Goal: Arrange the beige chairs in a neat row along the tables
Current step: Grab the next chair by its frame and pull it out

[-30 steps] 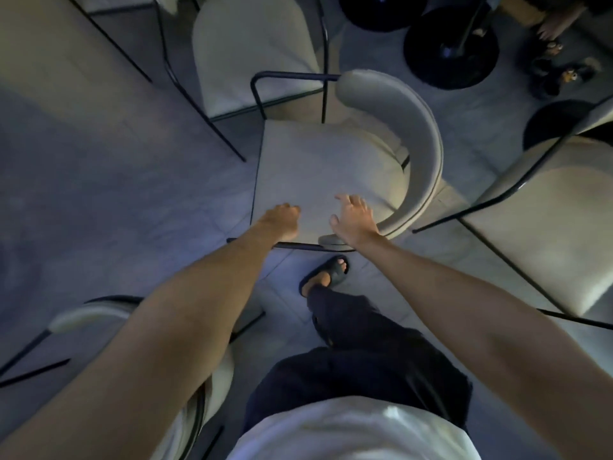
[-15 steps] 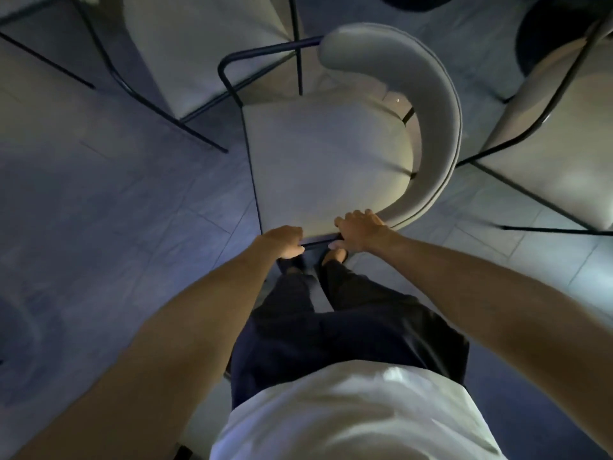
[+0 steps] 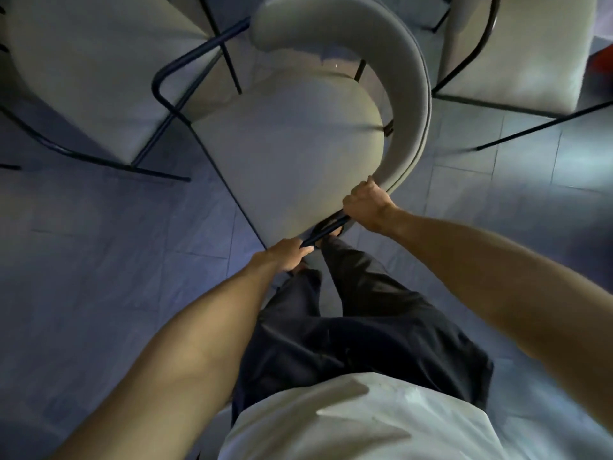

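A: Task item, pls?
B: A beige upholstered chair [image 3: 292, 154] w/ a thin black metal tube frame [image 3: 326, 232] is seen at centre, just ahead of the person's legs, on the grey-blue tiled floor [image 3: 99, 260]. The seat is flat & squarish, rounded at the back. A curved padded beige backrest [image 3: 408, 94] is wrapped round the seat's right side & far edge.
A: Neighbours?
B: Two more are seen. A second beige chair [image 3: 99, 78] is at upper left, its black legs just beside the centre chair's armrest loop. A third beige chair [image 3: 517, 51] is at upper right, w/ a strip of floor between.
A: Grip, L?
B: The left hand [image 3: 285, 257] is clenched round the black tube at the seat's near corner, fingers curled under it.
A: R?
B: The right hand [image 3: 366, 207] is closed in a fist at the near end of the backrest, where the tube comes out. Whether padding or tube is grasped can't be told.
A: Chair legs on the floor?
B: Can't be told; they're hidden under the seat.
A: Rest?
B: Dark trousers [image 3: 348, 327] & a white shirt [image 3: 331, 419] are seen at bottom.
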